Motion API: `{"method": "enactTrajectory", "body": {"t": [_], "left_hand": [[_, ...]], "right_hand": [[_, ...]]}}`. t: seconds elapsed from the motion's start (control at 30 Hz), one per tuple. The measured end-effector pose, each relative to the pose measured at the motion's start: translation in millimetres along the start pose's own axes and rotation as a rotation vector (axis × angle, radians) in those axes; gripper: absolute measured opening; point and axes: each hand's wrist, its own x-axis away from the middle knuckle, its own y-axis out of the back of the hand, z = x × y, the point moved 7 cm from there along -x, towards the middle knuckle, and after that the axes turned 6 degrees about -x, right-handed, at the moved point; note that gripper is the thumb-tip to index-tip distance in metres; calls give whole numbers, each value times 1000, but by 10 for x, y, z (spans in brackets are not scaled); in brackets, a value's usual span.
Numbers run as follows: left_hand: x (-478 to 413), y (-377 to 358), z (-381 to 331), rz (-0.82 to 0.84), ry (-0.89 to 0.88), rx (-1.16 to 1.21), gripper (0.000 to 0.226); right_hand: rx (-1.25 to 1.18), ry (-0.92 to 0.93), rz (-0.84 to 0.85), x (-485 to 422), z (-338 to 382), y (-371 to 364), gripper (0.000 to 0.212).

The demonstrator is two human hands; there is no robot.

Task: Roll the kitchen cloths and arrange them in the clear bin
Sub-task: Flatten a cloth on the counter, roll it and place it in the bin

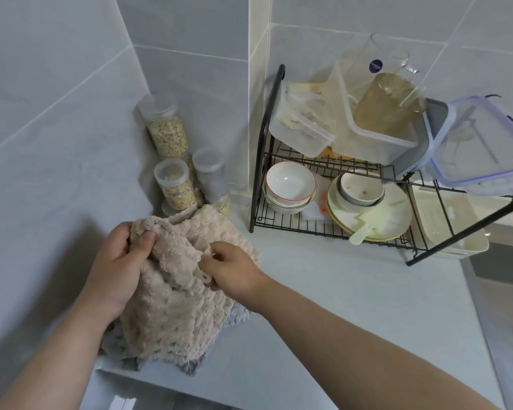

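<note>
Lower left: my left hand and right hand both pinch the beige cloth; pre-roll step, flatten next.

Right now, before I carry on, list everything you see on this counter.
beige cloth: one, beige, lower left of view
grey cloth: at least one, grey, under the beige cloth
jars: at least four, clear, in the wall corner
dish rack: one, black wire, right of the jars
bowls: stacked, white, rack's lower tier
plates: stacked, pale, lower tier beside the bowls
containers: several, clear plastic, upper tier
left hand: one, grips the beige cloth
right hand: one, pinches the beige cloth
</note>
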Motion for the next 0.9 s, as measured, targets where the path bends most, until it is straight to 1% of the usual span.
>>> {"method": "enactTrajectory", "body": {"t": [0.07, 0.13, 0.2, 0.23, 0.27, 0.33, 0.37, 0.4, 0.43, 0.5, 0.53, 0.6, 0.63, 0.67, 0.7, 0.77, 0.8, 0.83, 0.87, 0.9], "left_hand": [[-32, 48, -45, -17, -31, -67, 14], [-44, 76, -112, -24, -69, -131, 16], [-19, 92, -238, -14, -129, -193, 11], [4, 88, -300, 10, -145, -232, 14], [25, 73, -350, 38, -153, -322, 28], [60, 23, -448, 56, -205, -630, 55], [68, -1, -508, 31, -250, -718, 58], [72, -19, -563, 3, -283, -723, 52], [72, -29, -592, -6, -286, -660, 42], [64, -40, -584, 31, -207, -431, 27], [64, -46, -589, 58, -167, -330, 24], [71, -30, -646, 79, -150, -190, 31], [66, -18, -682, 85, -158, -144, 33], [56, -13, -706, 95, -158, -113, 36], [57, -10, -724, 119, -150, -80, 39], [57, -9, -730, 186, -135, -29, 41], [62, -2, -756, 208, -145, -49, 41], [66, -7, -788, 220, -174, -114, 38], [71, -26, -826, 222, -218, -227, 33], [74, -63, -866, 215, -278, -371, 27]], "right_hand": [[-8, -15, -80, -31, 90, 45, 9], [-130, -67, -129, -38, 166, 127, 8], [-327, -99, -139, -5, 276, 189, 9], [-420, -97, -137, 15, 345, 213, 10], [-501, -87, -141, 36, 418, 238, 13], [-593, -29, -152, 92, 585, 329, 17], [-602, 4, -157, 119, 665, 384, 18], [-574, 32, -158, 151, 737, 432, 19], [-502, 51, -146, 170, 780, 460, 20], [-251, 51, -65, 203, 781, 420, 24], [-103, 44, 2, 220, 743, 361, 31], [180, 46, 119, 253, 624, 214, 50], [296, 72, 143, 271, 591, 154, 57], [378, 117, 137, 290, 586, 109, 60], [419, 177, 96, 289, 591, 96, 56], [411, 283, -56, 295, 643, 179, 33], [373, 311, -139, 310, 665, 264, 20], [313, 326, -200, 346, 697, 359, 10], [253, 338, -251, 396, 744, 465, 10], [205, 356, -291, 457, 804, 578, 17]]}}
